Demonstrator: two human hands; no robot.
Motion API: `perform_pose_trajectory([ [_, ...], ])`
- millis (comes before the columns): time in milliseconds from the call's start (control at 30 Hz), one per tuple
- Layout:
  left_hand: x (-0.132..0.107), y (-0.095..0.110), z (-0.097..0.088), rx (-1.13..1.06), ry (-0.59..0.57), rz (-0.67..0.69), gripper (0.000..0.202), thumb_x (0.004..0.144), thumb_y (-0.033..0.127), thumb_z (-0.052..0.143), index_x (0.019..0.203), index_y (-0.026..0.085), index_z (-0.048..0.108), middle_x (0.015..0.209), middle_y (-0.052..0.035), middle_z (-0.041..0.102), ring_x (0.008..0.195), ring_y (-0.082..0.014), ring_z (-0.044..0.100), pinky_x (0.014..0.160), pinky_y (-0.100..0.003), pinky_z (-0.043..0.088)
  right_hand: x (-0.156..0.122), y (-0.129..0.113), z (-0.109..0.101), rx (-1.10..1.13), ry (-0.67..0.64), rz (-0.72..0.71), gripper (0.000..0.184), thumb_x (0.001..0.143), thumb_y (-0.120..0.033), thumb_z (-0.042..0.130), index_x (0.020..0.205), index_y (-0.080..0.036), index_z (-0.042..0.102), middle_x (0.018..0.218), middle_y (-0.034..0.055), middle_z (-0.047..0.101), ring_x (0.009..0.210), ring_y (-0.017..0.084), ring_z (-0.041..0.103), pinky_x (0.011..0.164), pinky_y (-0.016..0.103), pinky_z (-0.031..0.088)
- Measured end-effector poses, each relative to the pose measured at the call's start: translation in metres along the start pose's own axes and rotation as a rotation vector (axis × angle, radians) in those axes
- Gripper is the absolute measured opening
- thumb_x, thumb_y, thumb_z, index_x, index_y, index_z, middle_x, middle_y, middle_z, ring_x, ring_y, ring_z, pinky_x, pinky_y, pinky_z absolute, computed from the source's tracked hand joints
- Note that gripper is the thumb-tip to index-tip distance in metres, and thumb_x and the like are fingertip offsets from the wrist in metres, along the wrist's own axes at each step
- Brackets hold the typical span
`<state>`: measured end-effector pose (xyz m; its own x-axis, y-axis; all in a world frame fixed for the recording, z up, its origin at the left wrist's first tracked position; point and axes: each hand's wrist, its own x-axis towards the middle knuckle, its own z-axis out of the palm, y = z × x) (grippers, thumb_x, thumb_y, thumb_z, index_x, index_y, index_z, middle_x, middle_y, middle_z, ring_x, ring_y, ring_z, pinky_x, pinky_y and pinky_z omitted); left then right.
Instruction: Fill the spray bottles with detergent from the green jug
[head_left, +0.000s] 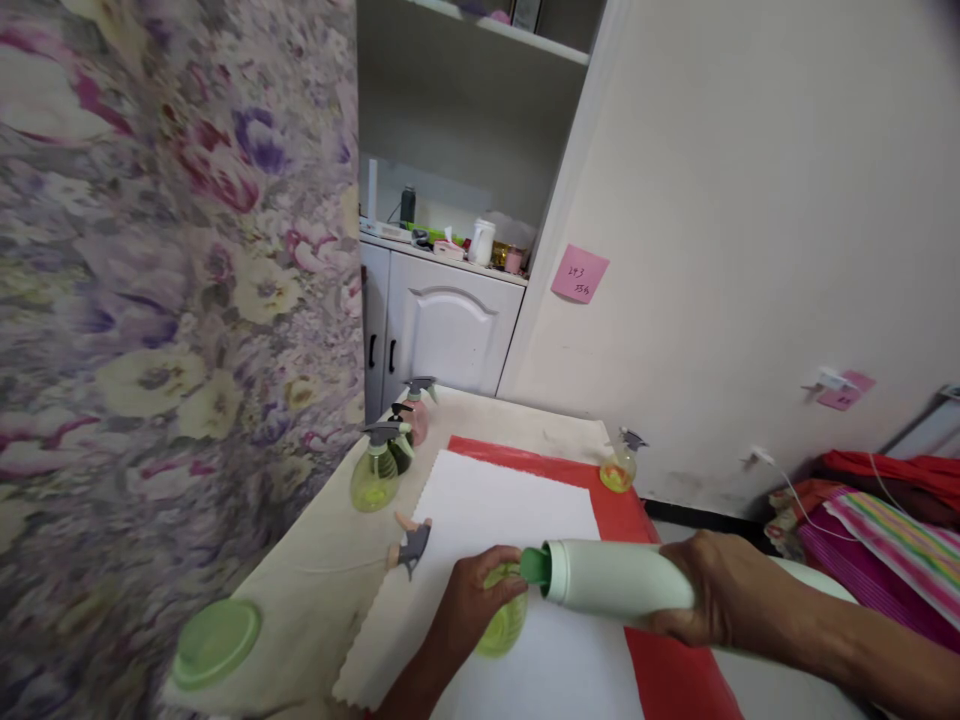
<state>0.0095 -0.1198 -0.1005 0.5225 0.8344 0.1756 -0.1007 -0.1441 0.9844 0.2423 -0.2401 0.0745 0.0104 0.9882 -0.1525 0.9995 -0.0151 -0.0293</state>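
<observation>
My left hand (480, 590) is closed around the neck of a small yellow-green spray bottle (502, 628), which has no spray head on it. My right hand (701, 590) grips a large pale green bottle (619, 578), tipped nearly level. Its darker green spout (535, 566) is right at the small bottle's mouth; whether liquid is flowing I cannot tell. Left of my left hand lies a grey and tan spray head (411, 550) with its thin tube trailing left. A round pale green lid (216, 643) rests at the table's near left edge.
A green spray bottle (375, 482), a dark one (401, 455) and a pink one (417, 420) stand on the left. A clear spray bottle (618, 470) is at the far right corner. White paper (517, 495) covers part of a red sheet (630, 510). Floral curtain (180, 350) borders the left.
</observation>
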Motion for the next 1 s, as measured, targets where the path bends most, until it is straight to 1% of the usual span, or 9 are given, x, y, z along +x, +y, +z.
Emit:
perform_pose_trajectory([
  [233, -0.0014, 0.0002, 0.0000, 0.003, 0.010, -0.004, 0.020, 0.072, 0.022, 0.067, 0.090, 0.020, 0.073, 0.088, -0.0011, 0.076, 0.088, -0.0223, 0.065, 0.082, -0.028, 0.046, 0.0002, -0.0002, -0.0012, 0.011, -0.022, 0.014, 0.033, 0.067, -0.052, 0.066, 0.076, -0.021, 0.072, 0.066, 0.0070, 0.073, 0.058, 0.023, 0.067, 0.050, 0.027, 0.036],
  [467, -0.0012, 0.0024, 0.0012, -0.003, 0.010, -0.007, 0.019, 0.071, 0.022, 0.068, 0.089, 0.019, 0.074, 0.088, -0.0024, 0.076, 0.088, -0.0231, 0.066, 0.082, -0.029, 0.047, -0.0011, 0.0002, 0.0002, 0.010, -0.012, -0.002, 0.030, 0.067, -0.050, 0.066, 0.077, -0.023, 0.073, 0.067, 0.0059, 0.074, 0.059, 0.023, 0.068, 0.051, 0.026, 0.036],
  [633, -0.0002, -0.0020, 0.0015, -0.015, 0.014, 0.000, 0.020, 0.070, 0.021, 0.068, 0.089, 0.020, 0.074, 0.087, -0.0018, 0.077, 0.087, -0.0224, 0.067, 0.081, -0.028, 0.048, 0.0005, -0.0013, -0.0001, -0.004, -0.001, 0.008, 0.026, 0.066, -0.047, 0.065, 0.074, -0.022, 0.071, 0.066, 0.0057, 0.074, 0.058, 0.023, 0.068, 0.050, 0.026, 0.036],
  [833, 0.0012, -0.0063, 0.0011, -0.001, 0.025, -0.003, 0.019, 0.070, 0.022, 0.068, 0.089, 0.020, 0.074, 0.086, -0.0017, 0.077, 0.086, -0.0230, 0.067, 0.081, -0.029, 0.048, 0.0002, -0.0014, -0.0011, -0.003, -0.016, 0.039, 0.029, 0.064, -0.048, 0.067, 0.074, -0.022, 0.072, 0.069, 0.0085, 0.075, 0.060, 0.025, 0.069, 0.050, 0.028, 0.038],
  [1000, 0.0012, -0.0018, 0.0018, -0.011, 0.014, -0.007, 0.020, 0.070, 0.021, 0.068, 0.089, 0.019, 0.074, 0.088, -0.0027, 0.077, 0.087, -0.0232, 0.067, 0.081, -0.029, 0.048, 0.0000, 0.0015, 0.0010, -0.019, 0.008, -0.002, 0.029, 0.067, -0.050, 0.065, 0.074, -0.023, 0.071, 0.065, 0.0049, 0.073, 0.058, 0.023, 0.068, 0.050, 0.027, 0.036],
])
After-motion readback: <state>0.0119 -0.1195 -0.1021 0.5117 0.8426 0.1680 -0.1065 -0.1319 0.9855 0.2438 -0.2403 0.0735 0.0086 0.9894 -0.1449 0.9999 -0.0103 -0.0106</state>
